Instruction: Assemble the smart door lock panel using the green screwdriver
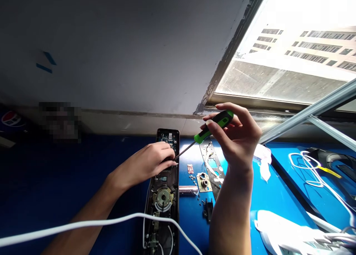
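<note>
My right hand (236,136) is wrapped round the green and black handle of a screwdriver (215,126). Its shaft slants down to the left, and the tip meets the right side of a long black housing (174,188), which looks like an opened electronic door lock. Over the housing's upper part lies my left hand (157,158), thumb and fingers pinched together close to the tip; what they hold is hidden. Inside the housing, a circuit board (170,138) shows at the top and a round metal disc (163,198) lower down.
Right of the housing lie small screws (192,179), a red board (190,169), a square metal plate (204,182), a black bracket (208,209) and a perforated strip (213,160). A white cable (116,221) crosses the foreground. Metal bars (311,110) stand at right, beside the window.
</note>
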`<state>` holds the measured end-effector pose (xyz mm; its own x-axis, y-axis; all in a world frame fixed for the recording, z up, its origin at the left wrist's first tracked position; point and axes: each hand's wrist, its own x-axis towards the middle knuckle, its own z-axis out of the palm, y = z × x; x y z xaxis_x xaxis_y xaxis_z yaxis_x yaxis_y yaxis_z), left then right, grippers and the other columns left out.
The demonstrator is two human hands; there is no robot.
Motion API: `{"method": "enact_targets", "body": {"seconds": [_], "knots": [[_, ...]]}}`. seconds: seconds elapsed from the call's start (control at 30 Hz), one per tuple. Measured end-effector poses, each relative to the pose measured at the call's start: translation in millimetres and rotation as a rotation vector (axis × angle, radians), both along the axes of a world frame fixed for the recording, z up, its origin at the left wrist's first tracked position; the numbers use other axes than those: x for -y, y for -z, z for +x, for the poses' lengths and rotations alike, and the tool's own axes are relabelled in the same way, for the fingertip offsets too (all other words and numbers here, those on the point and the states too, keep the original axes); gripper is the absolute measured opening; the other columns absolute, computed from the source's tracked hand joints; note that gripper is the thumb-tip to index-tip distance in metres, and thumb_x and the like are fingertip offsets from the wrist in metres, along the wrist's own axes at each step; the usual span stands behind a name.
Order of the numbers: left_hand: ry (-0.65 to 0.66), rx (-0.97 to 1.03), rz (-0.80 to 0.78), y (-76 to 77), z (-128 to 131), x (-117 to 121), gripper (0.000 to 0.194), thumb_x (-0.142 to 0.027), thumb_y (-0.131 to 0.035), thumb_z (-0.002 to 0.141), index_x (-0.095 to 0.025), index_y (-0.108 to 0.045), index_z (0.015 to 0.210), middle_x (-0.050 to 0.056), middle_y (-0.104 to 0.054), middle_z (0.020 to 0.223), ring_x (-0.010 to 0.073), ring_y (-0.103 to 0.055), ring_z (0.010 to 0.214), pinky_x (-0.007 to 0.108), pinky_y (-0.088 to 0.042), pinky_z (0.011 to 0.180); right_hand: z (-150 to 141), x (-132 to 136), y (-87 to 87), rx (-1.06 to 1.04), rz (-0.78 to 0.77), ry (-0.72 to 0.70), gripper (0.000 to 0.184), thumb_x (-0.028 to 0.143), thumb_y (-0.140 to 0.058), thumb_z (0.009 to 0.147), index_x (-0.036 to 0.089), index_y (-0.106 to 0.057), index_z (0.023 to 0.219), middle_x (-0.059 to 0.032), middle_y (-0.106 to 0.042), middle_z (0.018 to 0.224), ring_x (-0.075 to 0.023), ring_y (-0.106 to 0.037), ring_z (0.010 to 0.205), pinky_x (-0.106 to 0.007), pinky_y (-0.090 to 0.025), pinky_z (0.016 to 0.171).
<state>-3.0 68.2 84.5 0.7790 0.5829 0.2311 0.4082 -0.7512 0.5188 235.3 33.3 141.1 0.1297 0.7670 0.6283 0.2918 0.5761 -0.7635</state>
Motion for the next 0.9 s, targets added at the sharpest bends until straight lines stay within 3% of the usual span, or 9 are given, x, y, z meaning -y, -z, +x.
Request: {"method": "enact_targets", "body": {"seconds": [0.17, 0.4, 0.53, 0.6, 0.7, 0.77, 0.9], "knots": [[-0.004, -0.119, 0.088, 0.1, 2, 5, 0.01, -0.024, -0.067, 0.101, -0.018, -0.068, 0.092, 0.003, -0.066, 0.092, 0.0187, -0.063, 0.085, 0.03, -0.048, 0.075, -6, 6, -8.8, 0.085, -0.053, -0.13, 0.044, 0.023, -0.074, 0.091, 0.031, -0.06, 0.132, -0.0029, -0.077, 0.111, -0.0243, -0.077, 0.103, -0.043, -0.07, 0.087], [-0.05, -0.12, 0.17, 0.3, 6, 8, 0.021, -0.021, -0.064, 0.101, -0.019, -0.06, 0.081, 0.003, -0.066, 0.09, 0.0187, -0.063, 0.081, 0.031, -0.049, 0.073, -29, 3, -9.2, 0.12, 0.03, -0.127, 0.051, 0.023, -0.081, 0.086, 0.033, -0.06, 0.131, -0.0018, -0.076, 0.112, -0.0245, -0.076, 0.107, -0.04, -0.069, 0.089], [-0.129, -0.064, 0.188, 1.1, 6, 5, 0.014, -0.022, -0.063, 0.102, -0.018, -0.064, 0.089, 0.005, -0.068, 0.092, 0.0214, -0.064, 0.087, 0.035, -0.054, 0.079, -32, -1, -2.4, 0.234, 0.022, -0.164, 0.069, 0.022, -0.067, 0.096, 0.037, -0.04, 0.157, -0.0025, -0.074, 0.127, -0.0226, -0.075, 0.106, -0.043, -0.067, 0.097], [-0.178, 0.006, 0.208, 1.3, 5, 2, 0.009, -0.026, -0.065, 0.102, -0.018, -0.068, 0.104, 0.007, -0.07, 0.101, 0.0236, -0.065, 0.096, 0.038, -0.057, 0.086, -31, -4, 0.3, 0.251, 0.058, -0.114, 0.071, 0.021, -0.063, 0.097, 0.038, -0.034, 0.16, -0.0038, -0.067, 0.141, -0.0226, -0.075, 0.106, -0.043, -0.068, 0.096], [-0.274, 0.101, 0.268, 2.8, 4, -4, 0.037, -0.036, -0.071, 0.098, -0.019, -0.065, 0.131, 0.011, -0.068, 0.122, 0.0288, -0.061, 0.115, 0.046, -0.056, 0.1, -28, -10, 0.8, 0.25, 0.133, -0.017, 0.071, 0.02, -0.065, 0.096, 0.041, -0.038, 0.158, -0.0032, -0.053, 0.159, -0.0254, -0.074, 0.115, -0.043, -0.068, 0.096], [-0.327, 0.108, 0.293, 5.7, 3, -7, 0.045, -0.04, -0.072, 0.096, -0.021, -0.064, 0.136, 0.013, -0.063, 0.134, 0.0328, -0.055, 0.127, 0.053, -0.053, 0.108, -26, -13, -1.1, 0.285, 0.12, 0.007, 0.071, 0.018, -0.067, 0.094, 0.041, -0.04, 0.156, -0.0018, -0.053, 0.16, -0.0264, -0.073, 0.119, -0.044, -0.067, 0.099], [-0.36, 0.088, 0.278, 15.7, 4, -12, 0.042, -0.043, -0.069, 0.097, -0.024, -0.067, 0.134, 0.014, -0.049, 0.152, 0.0374, -0.041, 0.145, 0.061, -0.044, 0.119, -23, -16, -4.5, 0.337, 0.058, -0.014, 0.07, 0.015, -0.066, 0.094, 0.043, -0.044, 0.154, -0.0006, -0.058, 0.155, -0.0249, -0.074, 0.117, -0.042, -0.067, 0.098]]}}
